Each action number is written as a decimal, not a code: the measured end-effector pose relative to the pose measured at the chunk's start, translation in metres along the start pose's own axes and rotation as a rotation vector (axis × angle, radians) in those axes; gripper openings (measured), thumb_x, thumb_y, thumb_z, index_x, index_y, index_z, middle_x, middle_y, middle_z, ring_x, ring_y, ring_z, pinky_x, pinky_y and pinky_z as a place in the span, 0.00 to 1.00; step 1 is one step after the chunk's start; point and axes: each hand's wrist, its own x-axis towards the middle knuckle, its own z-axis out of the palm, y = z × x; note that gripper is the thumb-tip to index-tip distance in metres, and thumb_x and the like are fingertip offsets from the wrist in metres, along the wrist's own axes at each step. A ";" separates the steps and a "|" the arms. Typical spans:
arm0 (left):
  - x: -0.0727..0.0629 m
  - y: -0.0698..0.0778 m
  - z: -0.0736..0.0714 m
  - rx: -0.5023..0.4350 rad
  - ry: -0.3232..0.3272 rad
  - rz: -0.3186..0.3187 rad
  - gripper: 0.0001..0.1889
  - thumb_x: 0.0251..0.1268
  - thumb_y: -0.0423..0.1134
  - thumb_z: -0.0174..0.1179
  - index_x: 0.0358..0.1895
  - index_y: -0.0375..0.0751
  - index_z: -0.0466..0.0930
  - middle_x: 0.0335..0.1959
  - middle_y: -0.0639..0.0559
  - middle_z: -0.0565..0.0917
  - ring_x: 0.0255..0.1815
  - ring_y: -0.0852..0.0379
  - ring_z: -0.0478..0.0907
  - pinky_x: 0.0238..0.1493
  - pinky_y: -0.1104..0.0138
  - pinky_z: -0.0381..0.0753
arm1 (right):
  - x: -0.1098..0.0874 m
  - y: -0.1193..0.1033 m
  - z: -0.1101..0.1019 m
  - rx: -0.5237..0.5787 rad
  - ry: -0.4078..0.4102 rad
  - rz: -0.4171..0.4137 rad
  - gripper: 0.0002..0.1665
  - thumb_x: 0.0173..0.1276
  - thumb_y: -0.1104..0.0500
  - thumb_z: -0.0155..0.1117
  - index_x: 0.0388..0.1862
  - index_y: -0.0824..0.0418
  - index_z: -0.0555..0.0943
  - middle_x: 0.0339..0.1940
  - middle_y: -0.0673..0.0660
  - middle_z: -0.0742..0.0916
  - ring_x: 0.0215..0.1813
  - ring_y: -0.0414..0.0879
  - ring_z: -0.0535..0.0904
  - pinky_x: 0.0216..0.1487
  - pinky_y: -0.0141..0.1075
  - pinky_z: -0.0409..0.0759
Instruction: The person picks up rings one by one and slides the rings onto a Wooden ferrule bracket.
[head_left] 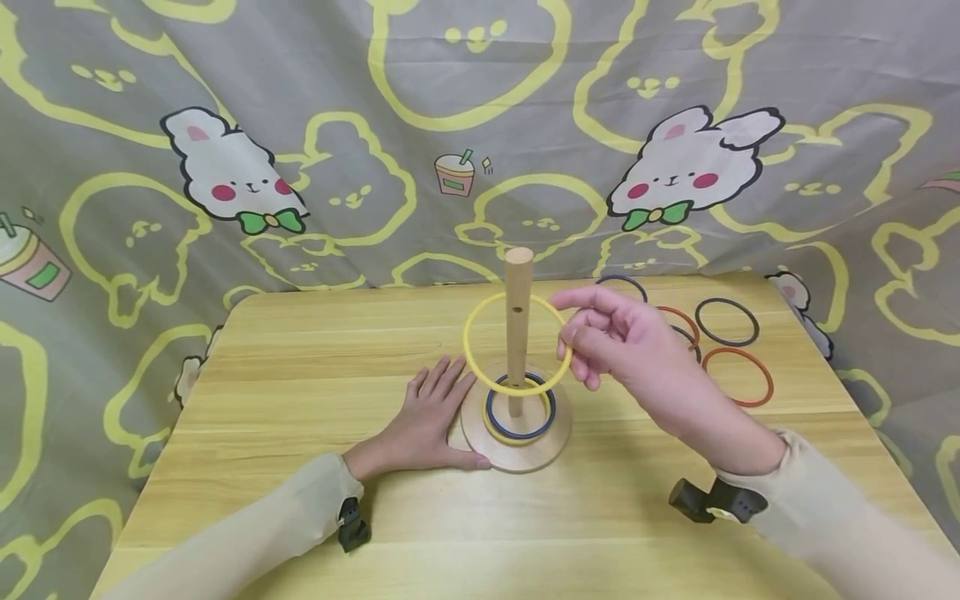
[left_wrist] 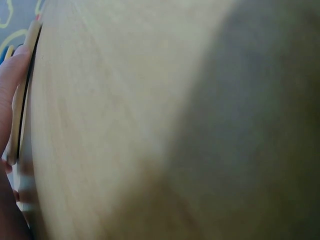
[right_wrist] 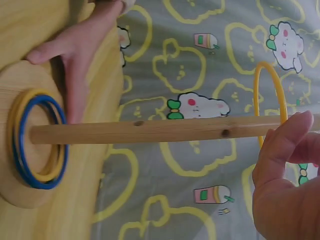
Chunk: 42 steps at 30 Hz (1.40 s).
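A yellow ring (head_left: 469, 360) circles the upper part of an upright wooden post (head_left: 517, 283), pinched at its right side between the thumb and fingers of my right hand (head_left: 618, 337). The right wrist view shows this ring (right_wrist: 257, 90) high on the post (right_wrist: 175, 131). Around the foot of the post, a blue ring (head_left: 551, 421) lies with yellow (right_wrist: 12, 117) on the round wooden base (head_left: 517, 461). My left hand (head_left: 427, 421) is spread flat beside the base, thumb and fingers against its left edge. The left wrist view catches only part of that hand (left_wrist: 11, 75).
Loose rings lie at the table's (head_left: 300, 350) right: a dark ring (head_left: 697, 321), a red ring (head_left: 771, 387), and others partly behind my right hand. A patterned curtain (head_left: 337, 75) hangs along the far edge.
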 end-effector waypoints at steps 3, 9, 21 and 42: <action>0.000 0.000 0.001 -0.001 0.003 0.000 0.70 0.52 0.75 0.74 0.90 0.38 0.51 0.90 0.33 0.46 0.89 0.31 0.39 0.81 0.33 0.40 | -0.001 0.011 0.002 0.009 0.005 0.021 0.20 0.82 0.65 0.61 0.69 0.65 0.78 0.35 0.62 0.85 0.31 0.48 0.81 0.33 0.35 0.84; -0.001 -0.001 0.002 -0.007 0.004 -0.001 0.70 0.52 0.75 0.75 0.90 0.39 0.51 0.89 0.33 0.47 0.89 0.31 0.39 0.81 0.33 0.40 | -0.004 0.037 0.005 0.012 0.016 0.049 0.21 0.81 0.67 0.62 0.69 0.71 0.76 0.34 0.60 0.85 0.30 0.47 0.82 0.31 0.35 0.83; 0.003 -0.001 -0.002 0.005 0.004 0.002 0.71 0.51 0.76 0.75 0.89 0.37 0.51 0.89 0.32 0.47 0.89 0.32 0.38 0.82 0.33 0.40 | -0.004 0.090 0.005 0.013 0.021 0.117 0.22 0.79 0.69 0.62 0.69 0.74 0.76 0.34 0.61 0.84 0.31 0.45 0.82 0.32 0.33 0.84; 0.000 0.000 0.000 0.008 0.005 0.004 0.70 0.52 0.75 0.75 0.89 0.36 0.51 0.89 0.31 0.48 0.89 0.31 0.39 0.81 0.33 0.41 | 0.006 0.148 0.005 -0.104 0.018 0.155 0.20 0.80 0.69 0.63 0.66 0.75 0.78 0.32 0.61 0.85 0.30 0.49 0.83 0.31 0.34 0.86</action>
